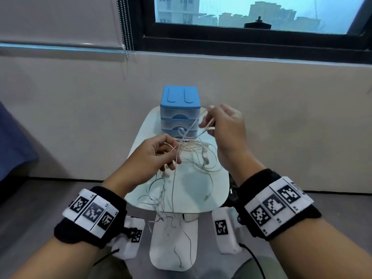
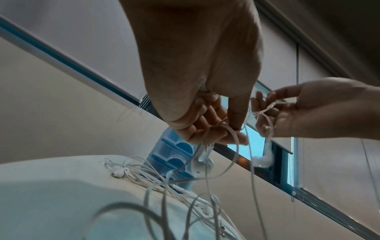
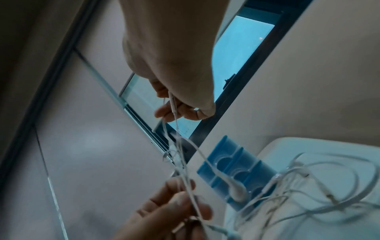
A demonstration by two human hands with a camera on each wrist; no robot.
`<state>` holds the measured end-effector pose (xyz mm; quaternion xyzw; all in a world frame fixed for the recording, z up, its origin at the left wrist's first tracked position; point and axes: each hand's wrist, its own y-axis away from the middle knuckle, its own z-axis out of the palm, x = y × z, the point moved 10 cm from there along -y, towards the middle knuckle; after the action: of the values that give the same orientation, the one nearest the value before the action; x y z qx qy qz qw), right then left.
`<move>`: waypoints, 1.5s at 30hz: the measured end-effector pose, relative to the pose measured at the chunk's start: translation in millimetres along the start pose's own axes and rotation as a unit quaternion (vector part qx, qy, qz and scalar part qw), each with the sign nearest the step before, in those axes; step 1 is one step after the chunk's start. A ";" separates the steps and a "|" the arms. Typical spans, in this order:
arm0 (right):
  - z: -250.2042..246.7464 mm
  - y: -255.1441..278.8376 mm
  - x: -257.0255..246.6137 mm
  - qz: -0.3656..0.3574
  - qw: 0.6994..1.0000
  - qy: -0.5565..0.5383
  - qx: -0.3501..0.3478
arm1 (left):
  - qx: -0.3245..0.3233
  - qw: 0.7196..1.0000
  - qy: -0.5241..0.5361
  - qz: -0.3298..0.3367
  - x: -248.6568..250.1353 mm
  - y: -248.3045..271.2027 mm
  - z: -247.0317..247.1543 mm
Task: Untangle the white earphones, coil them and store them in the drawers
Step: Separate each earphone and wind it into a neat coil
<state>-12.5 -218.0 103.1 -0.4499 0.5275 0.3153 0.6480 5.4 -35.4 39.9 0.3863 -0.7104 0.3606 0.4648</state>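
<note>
At the centre of the head view a small set of drawers [image 1: 180, 115] with a blue top stands at the far end of a white table [image 1: 213, 190], its translucent drawers all pushed in; whether anything lies inside cannot be told. The white earphones [image 1: 193, 158] are a loose tangle (more than one cable, it seems) spread over the table in front of the drawers, with strands raised into both hands and others trailing off the near edge toward the bottom of the frame, so the bundle's long axis runs roughly from near edge to far. An earbud [image 3: 236, 191] dangles in mid-air before the drawer fronts, and raised strands cross in front of them too. The left hand [image 1: 155, 156], lower left of centre, pinches several strands with curled fingers. The right hand [image 1: 225, 123], higher and right of centre beside the drawers, pinches a strand between thumb and fingers. A window [image 1: 257, 15] fills the upper right, and a bead chain [image 1: 125, 27] hangs at upper left.
</note>
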 end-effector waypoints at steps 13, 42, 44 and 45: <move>25.6 13.4 -69.2 -0.175 0.972 0.009 -0.158 | 0.019 0.979 0.199 -0.046 17.2 -2.6 5.9; -61.0 1.6 -109.4 -0.076 0.965 -0.223 -0.117 | -0.110 0.990 -0.067 0.049 91.7 -17.2 -14.2; -92.3 1.4 -116.9 -0.063 0.894 -0.440 -0.057 | -0.107 0.992 -0.066 0.032 79.1 -13.0 -19.3; -109.6 1.9 -117.9 -0.065 0.867 -0.495 -0.018 | -0.107 0.991 -0.074 0.030 75.3 -10.7 -21.5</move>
<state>-86.8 -309.8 212.5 -0.2794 0.1020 0.4632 0.8348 2.8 -37.4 118.9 0.3390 -0.7885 0.2666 0.4385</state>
